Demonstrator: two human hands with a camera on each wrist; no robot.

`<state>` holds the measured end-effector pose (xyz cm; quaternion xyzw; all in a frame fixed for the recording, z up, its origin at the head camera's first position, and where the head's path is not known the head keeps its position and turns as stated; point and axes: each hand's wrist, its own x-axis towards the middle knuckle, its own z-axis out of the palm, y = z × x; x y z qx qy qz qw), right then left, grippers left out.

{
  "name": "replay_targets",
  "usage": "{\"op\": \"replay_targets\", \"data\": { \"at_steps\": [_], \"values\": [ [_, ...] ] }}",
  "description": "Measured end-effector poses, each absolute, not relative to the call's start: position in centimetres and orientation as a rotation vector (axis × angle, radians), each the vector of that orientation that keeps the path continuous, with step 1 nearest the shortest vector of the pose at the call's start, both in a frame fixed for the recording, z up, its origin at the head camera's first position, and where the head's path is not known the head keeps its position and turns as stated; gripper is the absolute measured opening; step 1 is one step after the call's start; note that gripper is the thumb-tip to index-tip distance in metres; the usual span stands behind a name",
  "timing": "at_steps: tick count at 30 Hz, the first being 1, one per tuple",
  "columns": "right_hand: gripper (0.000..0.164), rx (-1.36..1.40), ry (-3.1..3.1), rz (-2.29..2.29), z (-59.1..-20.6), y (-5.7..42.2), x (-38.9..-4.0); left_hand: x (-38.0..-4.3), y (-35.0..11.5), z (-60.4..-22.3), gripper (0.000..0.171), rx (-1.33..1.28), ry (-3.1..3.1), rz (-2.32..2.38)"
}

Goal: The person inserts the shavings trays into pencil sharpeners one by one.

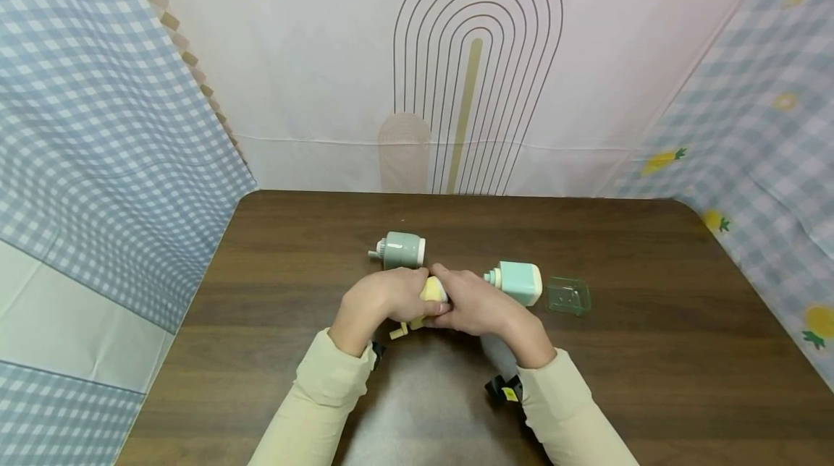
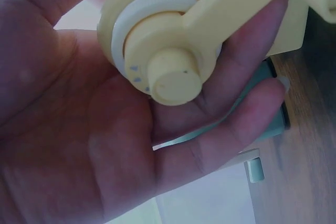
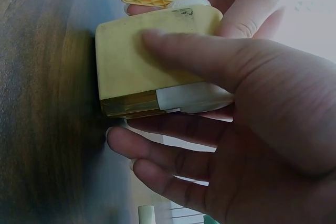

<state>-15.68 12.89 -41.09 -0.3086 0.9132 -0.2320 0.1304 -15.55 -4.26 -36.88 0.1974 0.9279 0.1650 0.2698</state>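
Between both hands, over the middle of the table, is a yellow hand-crank pencil sharpener point(image 1: 432, 289). My left hand point(image 1: 386, 298) grips its crank end; in the left wrist view the crank arm point(image 2: 228, 11) and round hub lie against the palm and fingers. My right hand point(image 1: 478, 303) holds the other end, its thumb point(image 3: 194, 53) on the yellow body and its fingers beneath, as the right wrist view shows. An amber see-through strip point(image 3: 128, 104) and a white part run along the body's lower edge. The fingers hide much of the sharpener.
Just beyond my left hand lies a grey-green crank sharpener point(image 1: 402, 250). A mint sharpener point(image 1: 517, 283) with a cream end lies right of my right hand, and beside it a clear green tray point(image 1: 568, 296). Brown wooden table point(image 1: 293, 234); cloth hangs at the back and sides.
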Motion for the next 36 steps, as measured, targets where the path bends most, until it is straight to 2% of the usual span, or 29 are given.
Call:
{"op": "replay_targets", "data": {
  "at_steps": [15, 20, 31, 36],
  "values": [
    [0.058, -0.863, 2.651, -0.687, -41.27, 12.57, -15.65, -15.75, -4.3, -37.23, 0.039, 0.55, 2.516, 0.471],
    [0.057, -0.881, 2.652, -0.706, -41.48, 12.56, -15.72, -15.75, -4.31, -37.25, 0.033, 0.563, 2.512, 0.48],
    [0.058, -0.887, 2.657, -0.725, -41.54, 12.69, -15.74, -15.91, -4.07, -37.4, 0.038, 0.559, 2.507, 0.469],
    [0.06, -0.881, 2.656, -0.732, -41.47, 12.61, -15.69, -15.97, -4.1, -37.34, 0.032, 0.573, 2.504, 0.475]
  ]
}}
